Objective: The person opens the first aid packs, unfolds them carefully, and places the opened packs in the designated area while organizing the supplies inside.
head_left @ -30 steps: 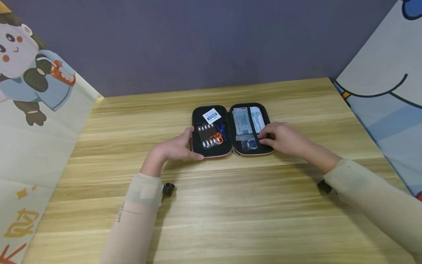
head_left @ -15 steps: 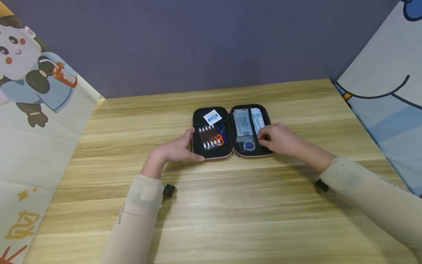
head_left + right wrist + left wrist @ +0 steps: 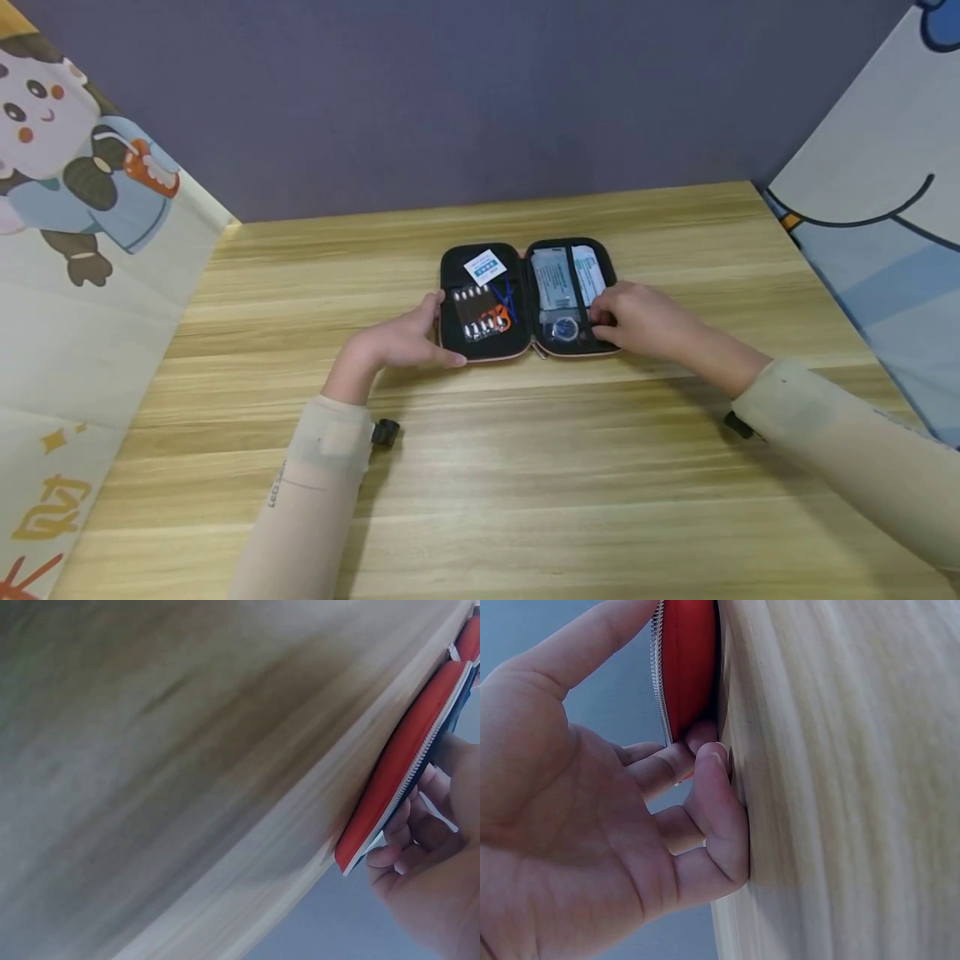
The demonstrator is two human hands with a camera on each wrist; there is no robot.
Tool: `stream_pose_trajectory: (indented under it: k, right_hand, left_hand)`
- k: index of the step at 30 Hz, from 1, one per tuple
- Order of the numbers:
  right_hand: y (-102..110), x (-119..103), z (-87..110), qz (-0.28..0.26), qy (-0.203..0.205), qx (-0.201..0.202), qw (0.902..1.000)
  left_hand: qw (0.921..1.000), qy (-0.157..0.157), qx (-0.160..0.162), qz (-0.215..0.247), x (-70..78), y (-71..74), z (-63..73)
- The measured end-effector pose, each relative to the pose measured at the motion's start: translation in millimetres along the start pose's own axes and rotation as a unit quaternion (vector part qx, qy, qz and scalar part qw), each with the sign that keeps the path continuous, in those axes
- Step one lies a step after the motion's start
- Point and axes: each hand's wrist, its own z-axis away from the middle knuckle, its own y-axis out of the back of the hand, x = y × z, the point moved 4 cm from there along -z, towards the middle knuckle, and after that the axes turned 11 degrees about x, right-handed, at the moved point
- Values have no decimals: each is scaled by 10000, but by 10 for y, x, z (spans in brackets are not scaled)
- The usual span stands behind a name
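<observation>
We have the case (image 3: 512,342) lying open on the tabletop (image 3: 480,467), short of the wall (image 3: 480,108). Our left grip (image 3: 397,339) clasps its left edge, thumb at the lower corner and fingers at the side. Our right grip (image 3: 639,319) rests at the right half, fingers bent; we cannot tell whether it pinches anything, and it hides that half's outer lower part. Beside it a strap (image 3: 577,279) shows between a bluish wrapper (image 3: 553,279) and a white wrapper (image 3: 588,273), with a clear bag (image 3: 564,329) below. In the left half, a white packet (image 3: 485,267) lies above a clear pack (image 3: 468,313), next to orange loops (image 3: 501,317) and a blue tool (image 3: 509,301).
</observation>
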Motion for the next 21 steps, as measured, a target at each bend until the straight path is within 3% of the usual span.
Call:
stream_pose_trajectory:
  k: [15, 21]
  right_hand:
    - [36, -38, 9, 199, 111, -1, 9997]
    - [85, -63, -26, 222, 236, -230, 9992]
  left_hand:
    - [10000, -76, -22, -47, 28, -3, 9]
    - [9999, -8, 4, -108, 12, -4, 15]
